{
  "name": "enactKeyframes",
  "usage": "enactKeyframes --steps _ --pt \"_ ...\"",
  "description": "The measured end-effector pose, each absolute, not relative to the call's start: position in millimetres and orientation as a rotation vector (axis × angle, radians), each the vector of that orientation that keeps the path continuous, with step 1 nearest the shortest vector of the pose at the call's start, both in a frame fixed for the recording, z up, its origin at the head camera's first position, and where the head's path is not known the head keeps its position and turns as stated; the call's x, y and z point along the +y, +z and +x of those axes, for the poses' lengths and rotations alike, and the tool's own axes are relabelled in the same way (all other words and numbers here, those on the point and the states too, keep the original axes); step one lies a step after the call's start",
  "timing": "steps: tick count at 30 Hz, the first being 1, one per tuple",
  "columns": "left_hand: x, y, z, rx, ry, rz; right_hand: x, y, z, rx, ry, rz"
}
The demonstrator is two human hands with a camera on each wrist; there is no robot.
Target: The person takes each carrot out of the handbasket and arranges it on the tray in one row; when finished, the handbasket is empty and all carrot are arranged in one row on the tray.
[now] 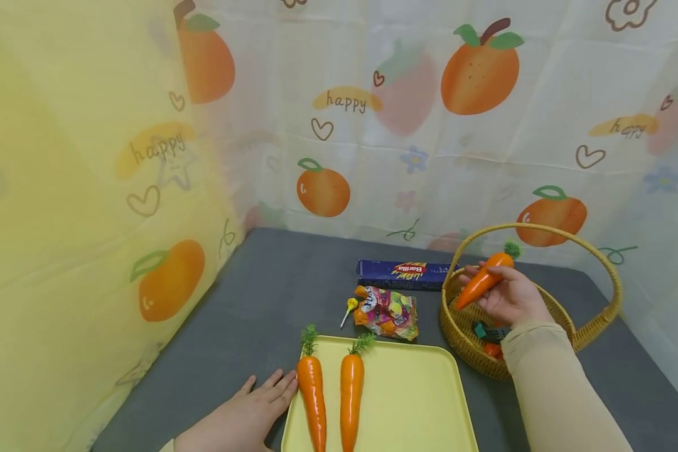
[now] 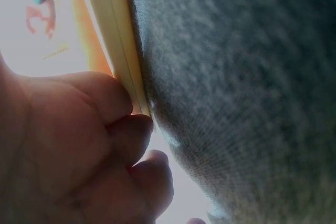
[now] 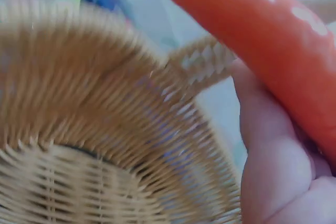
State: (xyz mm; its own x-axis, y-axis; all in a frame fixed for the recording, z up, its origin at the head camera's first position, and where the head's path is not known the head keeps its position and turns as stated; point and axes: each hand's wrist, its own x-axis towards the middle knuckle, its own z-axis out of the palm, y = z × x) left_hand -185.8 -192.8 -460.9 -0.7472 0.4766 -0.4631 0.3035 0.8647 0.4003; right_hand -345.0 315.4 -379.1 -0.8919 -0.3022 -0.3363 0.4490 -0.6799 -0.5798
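My right hand [image 1: 514,298] holds an orange toy carrot [image 1: 483,285] with a green leafy top, over the wicker basket [image 1: 457,342]. In the right wrist view the carrot [image 3: 268,40] lies tilted along the fingers, above the basket's woven wall [image 3: 94,93]. Two more carrots, a left one [image 1: 313,395] and a right one [image 1: 351,398], lie side by side on the yellow tray [image 1: 412,402]. My left hand [image 1: 254,408] rests on the table with its fingertips at the tray's left edge. The left wrist view shows those fingers [image 2: 131,140] against the tray's side [image 2: 118,35].
Behind the tray lie a lollipop [image 1: 349,309], a colourful candy bag [image 1: 387,312] and a blue Barilla box [image 1: 403,274]. Inside the basket are a dark object with a teal end [image 1: 488,331] and something orange [image 1: 493,349]. The basket's tall handle [image 1: 542,229] arches over its opening.
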Motion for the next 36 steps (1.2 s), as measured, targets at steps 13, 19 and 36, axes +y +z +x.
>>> enactKeyframes --steps 13,19,36 --pt "-194.6 -459.4 -184.3 2.482 0.424 0.612 291.1 -375.7 -286.2 0.726 -2.501 -0.383" --pt "-194.3 -460.5 -185.0 2.478 0.414 0.601 272.1 -383.9 -266.0 0.717 -2.412 -0.484" --pt "-194.2 -460.7 -185.8 2.476 0.401 0.599 218.4 -452.4 -219.4 0.979 -2.139 -0.154"
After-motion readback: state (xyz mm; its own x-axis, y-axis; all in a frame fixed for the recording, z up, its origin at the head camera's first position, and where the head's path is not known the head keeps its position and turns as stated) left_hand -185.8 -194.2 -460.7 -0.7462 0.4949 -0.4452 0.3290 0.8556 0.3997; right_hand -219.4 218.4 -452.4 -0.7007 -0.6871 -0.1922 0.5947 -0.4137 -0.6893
